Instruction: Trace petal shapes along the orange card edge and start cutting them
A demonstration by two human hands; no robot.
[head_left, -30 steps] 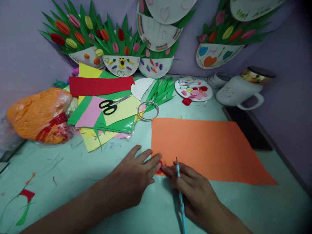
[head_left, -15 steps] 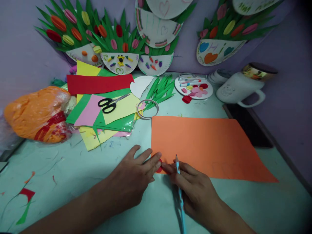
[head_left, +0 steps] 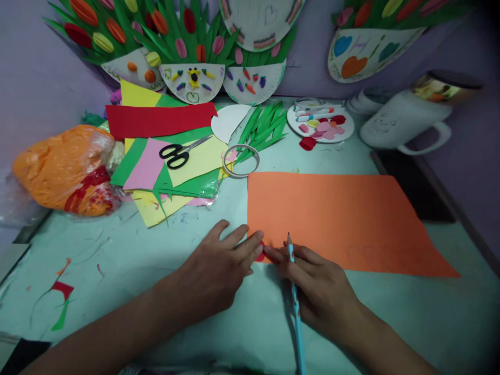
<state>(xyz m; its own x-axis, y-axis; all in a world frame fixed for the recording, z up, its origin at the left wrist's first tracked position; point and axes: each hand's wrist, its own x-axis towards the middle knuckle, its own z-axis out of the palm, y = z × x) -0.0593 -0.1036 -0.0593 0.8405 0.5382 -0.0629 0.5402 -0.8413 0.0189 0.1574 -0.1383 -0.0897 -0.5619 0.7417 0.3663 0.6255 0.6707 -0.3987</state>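
Note:
An orange sheet of paper (head_left: 332,219) lies on the pale green table cover. At its near left corner rests a small red paper piece (head_left: 261,254), mostly covered by fingers. My left hand (head_left: 222,265) lies over that corner with its fingers stretched out, the fingertips touching the red piece. My right hand (head_left: 320,286) is closed around a light blue pencil (head_left: 296,307), whose sharpened tip points up and away over the orange sheet. A right fingertip also reaches the red piece's edge. Faint pencil marks show near the sheet's front edge.
Black scissors (head_left: 177,156) lie on stacked coloured papers (head_left: 144,166), beside a tape ring (head_left: 241,160) and green paper leaves (head_left: 263,130). Behind are a plate of cutouts and markers (head_left: 320,136) and a mug (head_left: 402,122). A bag of orange material (head_left: 64,169) sits left.
The view has tilted down slightly, so everything sits a little higher and mostly farther right in the frame. Both hands keep nearly the same pose on the paper.

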